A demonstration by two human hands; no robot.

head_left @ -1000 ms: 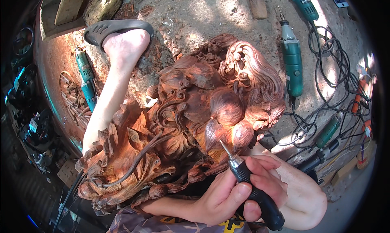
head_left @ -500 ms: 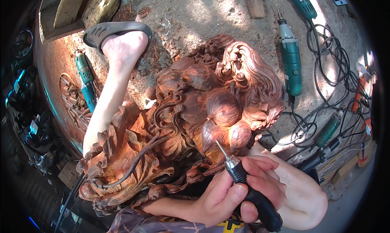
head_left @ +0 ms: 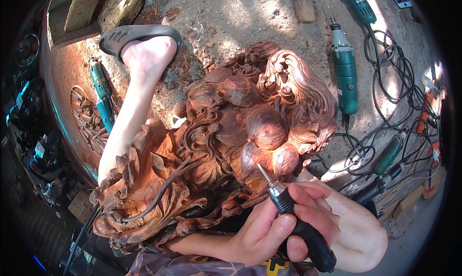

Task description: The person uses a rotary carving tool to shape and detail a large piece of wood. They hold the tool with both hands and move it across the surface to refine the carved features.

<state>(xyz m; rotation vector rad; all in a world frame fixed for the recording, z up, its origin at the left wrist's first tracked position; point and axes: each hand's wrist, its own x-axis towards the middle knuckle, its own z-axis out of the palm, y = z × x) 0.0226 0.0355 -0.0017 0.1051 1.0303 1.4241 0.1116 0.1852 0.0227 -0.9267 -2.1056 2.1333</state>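
Observation:
Both my hands are closed around a black rotary carving handpiece [head_left: 309,244], which tilts up and left. My left hand [head_left: 257,232] reaches in from the left, its thumb lying along the ribbed front grip. From the right side, the fingers of my right hand [head_left: 317,211] wrap the body; its forearm does not show. A thin metal bit [head_left: 264,172] sticks out of the silver collet, over the lower part of a reddish-brown wood carving [head_left: 231,126]. Rounded bulbs, curling stems and leafy folds cover the carving. It lies between my legs, and whether the bit touches it I cannot tell.
A green rotary tool [head_left: 344,76] lies right of the carving, another green tool [head_left: 358,6] beyond it. Tangled black cables [head_left: 397,69] spread at the right. At left, a green tool [head_left: 101,93] lies beside small bits [head_left: 89,122]. Wood blocks [head_left: 86,11] stand at the far left.
The handpiece and both hands have shifted very slightly to the right, with the grip unchanged. The carving sits almost the same.

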